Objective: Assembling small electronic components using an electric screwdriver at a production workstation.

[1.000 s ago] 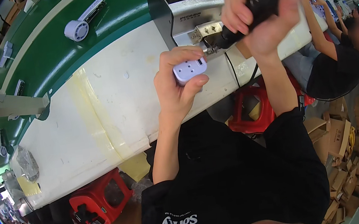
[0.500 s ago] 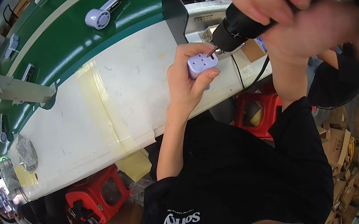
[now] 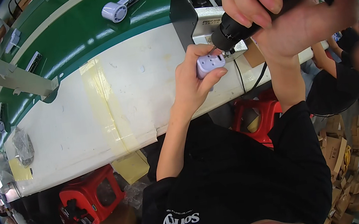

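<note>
My left hand holds a small lavender plastic housing above the white bench's right part, thumb on the near side and fingers round the far side. Several small holes and a dark slot mark its upward face. My right hand is wrapped round a black electric screwdriver, tilted down to the left. Its bit meets the far edge of the housing's face; whether it sits in a hole cannot be made out. Behind the housing stands a grey and black machine with an open top.
Lavender handheld fans lie on the green conveyor beyond the white bench. A metal post rises at the left. Red stools stand below; cardboard boxes lie at right. A co-worker is at the right.
The view has shifted slightly. The fan on the conveyor shows farther right. My right hand and the screwdriver have come a little left, nearer the housing, which my left hand still holds.
</note>
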`<act>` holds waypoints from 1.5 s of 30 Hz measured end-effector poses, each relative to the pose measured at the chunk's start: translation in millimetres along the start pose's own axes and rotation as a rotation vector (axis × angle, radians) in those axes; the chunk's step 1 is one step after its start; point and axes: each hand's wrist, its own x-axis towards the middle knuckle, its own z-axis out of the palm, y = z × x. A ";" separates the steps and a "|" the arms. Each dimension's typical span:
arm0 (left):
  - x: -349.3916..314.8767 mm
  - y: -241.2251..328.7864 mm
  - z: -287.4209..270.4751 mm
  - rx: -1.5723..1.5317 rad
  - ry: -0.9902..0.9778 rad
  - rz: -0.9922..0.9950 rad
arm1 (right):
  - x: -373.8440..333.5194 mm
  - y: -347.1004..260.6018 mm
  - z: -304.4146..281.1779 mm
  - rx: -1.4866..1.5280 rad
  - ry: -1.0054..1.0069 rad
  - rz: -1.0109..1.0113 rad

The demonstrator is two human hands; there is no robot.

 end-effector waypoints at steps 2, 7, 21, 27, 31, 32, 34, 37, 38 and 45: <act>1.0 -1.1 1.8 0.005 0.004 0.021 | -1.3 -1.7 0.9 -0.087 0.005 0.000; 0.0 0.8 -0.4 0.025 0.023 0.030 | 2.6 0.2 8.3 0.149 0.039 -0.032; -1.3 0.3 -0.7 0.022 0.026 -0.010 | -3.4 -3.7 25.0 0.467 0.193 0.010; -0.5 2.3 -1.1 -0.005 0.031 -0.020 | -2.1 -2.5 29.8 0.605 0.257 0.032; 0.4 3.6 -0.8 -0.003 0.005 -0.031 | -3.3 -12.9 22.3 0.690 0.302 0.038; 0.6 4.0 -0.8 -0.002 -0.004 -0.037 | -1.3 -14.8 18.1 0.711 0.313 0.040; 1.8 3.8 0.2 -0.004 -0.001 -0.024 | 7.1 -17.5 5.0 0.759 0.330 0.045; 2.2 0.0 3.7 -0.021 -0.012 -0.007 | 24.3 -18.2 -21.0 0.819 0.369 0.038; 1.8 -1.5 1.1 -0.017 0.003 -0.002 | 29.4 -3.3 -38.8 0.632 0.348 0.012; 0.9 12.1 -1.5 0.134 0.043 0.010 | 13.8 -24.6 -47.2 0.919 0.257 -0.039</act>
